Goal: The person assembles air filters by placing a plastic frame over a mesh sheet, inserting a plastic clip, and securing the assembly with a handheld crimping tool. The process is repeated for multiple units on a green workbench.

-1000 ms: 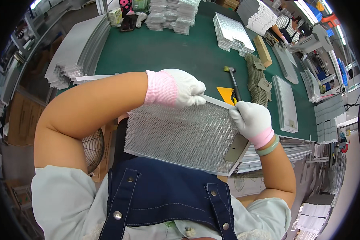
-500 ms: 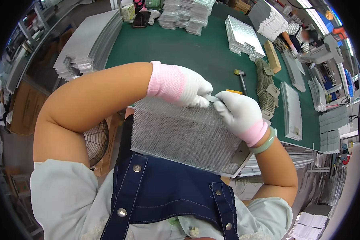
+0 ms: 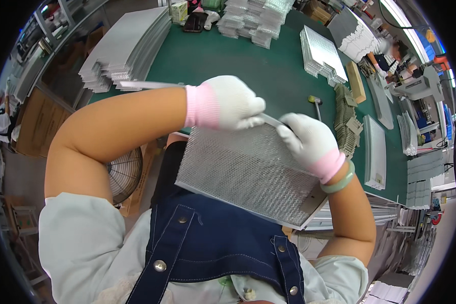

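Observation:
A thin silvery metal strip spans the small gap between my two gloved hands. My left hand, in a white glove with a pink cuff, is closed on it. My right hand, gloved alike, pinches it from the other side. A pale length of strip also shows beyond my left wrist; the hand hides whether the two join. Under both hands, a rectangular silver mesh panel leans from the table edge toward my apron. Thin metal edging runs along its near side, with a small dark mark near its right corner.
The green table carries stacked silver sheets at left and mesh panels at the back. To the right are a hammer, beige metal parts and a wooden block. A fan stands below left; another person works far right.
My left hand has risen slightly, and the strip length beyond my left wrist has come into view. The gap between my hands is wider. The whole view has shifted a little.

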A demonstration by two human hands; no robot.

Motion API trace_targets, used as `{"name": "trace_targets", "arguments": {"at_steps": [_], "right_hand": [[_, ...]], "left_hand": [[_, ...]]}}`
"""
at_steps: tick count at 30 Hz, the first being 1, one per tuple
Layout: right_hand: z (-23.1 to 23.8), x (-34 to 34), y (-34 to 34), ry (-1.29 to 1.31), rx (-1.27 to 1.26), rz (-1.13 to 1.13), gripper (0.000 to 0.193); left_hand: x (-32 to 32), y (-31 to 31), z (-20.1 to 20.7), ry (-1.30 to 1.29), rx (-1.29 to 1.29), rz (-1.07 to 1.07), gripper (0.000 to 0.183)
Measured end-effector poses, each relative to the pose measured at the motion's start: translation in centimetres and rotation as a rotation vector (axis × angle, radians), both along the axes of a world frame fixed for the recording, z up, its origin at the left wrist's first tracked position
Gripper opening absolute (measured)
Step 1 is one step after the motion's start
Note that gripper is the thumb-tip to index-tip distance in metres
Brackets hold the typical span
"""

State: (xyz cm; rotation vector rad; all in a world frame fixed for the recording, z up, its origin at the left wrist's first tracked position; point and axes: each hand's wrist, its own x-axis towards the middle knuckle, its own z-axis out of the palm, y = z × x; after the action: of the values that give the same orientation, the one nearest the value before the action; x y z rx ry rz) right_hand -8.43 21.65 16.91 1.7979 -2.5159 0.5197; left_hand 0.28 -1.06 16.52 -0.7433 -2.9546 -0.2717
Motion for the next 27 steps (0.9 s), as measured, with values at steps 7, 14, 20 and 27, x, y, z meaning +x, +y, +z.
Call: {"name": "trace_targets", "arguments": {"at_steps": [7, 14, 20, 27], "right_hand": [[-2.0, 0.7, -1.9, 0.172, -0.007, -0.028, 0.027], [-0.7, 0.2, -2.7, -0.394, 0.102, -0.087, 0.027], [0.2, -0.1, -3.7, -0.677, 0.082, -0.018, 0.027], [-1.8, 1.9, -4.2, 0.091, -0.094, 0.039, 0.028]], "left_hand": [[-0.7, -0.2, 1.2, -0.291, 0.049, 0.064, 0.029], [-0.4, -0.8, 2.4, -0.598, 0.180, 0.150, 0.029], [-0.3, -1.5, 2.0, -0.617, 0.219, 0.080, 0.031], [2.2, -2.2, 0.9, -0.259, 0.092, 0.066, 0.026]]}}
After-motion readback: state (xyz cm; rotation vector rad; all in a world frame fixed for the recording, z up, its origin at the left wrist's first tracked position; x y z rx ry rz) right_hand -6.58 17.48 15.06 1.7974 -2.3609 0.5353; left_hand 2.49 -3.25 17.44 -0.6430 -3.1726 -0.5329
